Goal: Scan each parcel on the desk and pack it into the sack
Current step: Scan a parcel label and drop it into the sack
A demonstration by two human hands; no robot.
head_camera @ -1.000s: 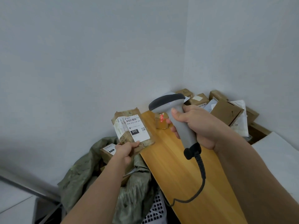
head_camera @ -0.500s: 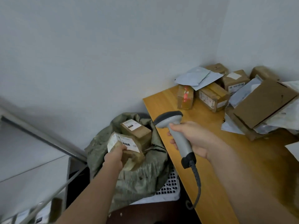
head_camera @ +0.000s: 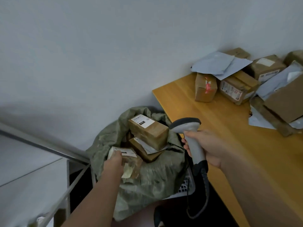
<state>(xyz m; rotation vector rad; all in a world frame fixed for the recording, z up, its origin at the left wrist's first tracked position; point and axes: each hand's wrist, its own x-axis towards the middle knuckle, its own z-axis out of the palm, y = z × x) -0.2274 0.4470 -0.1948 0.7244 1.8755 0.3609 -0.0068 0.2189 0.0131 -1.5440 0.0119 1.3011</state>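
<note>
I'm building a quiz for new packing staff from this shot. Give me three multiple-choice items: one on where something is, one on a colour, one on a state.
1. Where is the parcel that the left hand holds?
A. On the desk
B. At the mouth of the sack
C. On the floor

2. What colour is the sack?
A. Olive green
B. Blue
C. Red

3. What is the right hand doing?
A. Resting open on the desk
B. Gripping the scanner's handle
C. Lifting a box

Key:
1 B, the parcel sits inside the sack's open top, beside the desk.
2 A, its crumpled fabric is dull green.
3 B, the fingers wrap the scanner below its head.
</note>
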